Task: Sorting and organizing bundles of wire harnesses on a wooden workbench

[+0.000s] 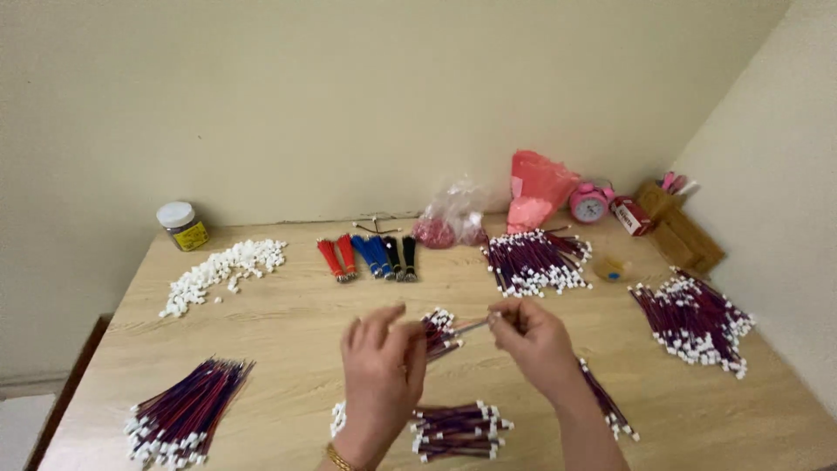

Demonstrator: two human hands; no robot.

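Note:
My left hand (379, 366) is raised over the table middle, fingers curled around a small bundle of dark red-and-blue wires with white connectors (438, 330). My right hand (534, 338) pinches the end of one thin wire (472, 327) that reaches toward that bundle. Below the hands lies another bundle of the same wires (458, 429). A thin bunch of wires (606, 403) lies beside my right wrist. A gold bracelet sits on my left wrist.
Wooden table (288, 331) in a room corner. Loose white connectors (225, 270) at back left, wire piles at front left (185, 412), back centre (536, 260) and right (695, 319). Red, blue, black wire bunches (370, 256), jar (182, 226), plastic bags (453, 218), pink clock (589, 203).

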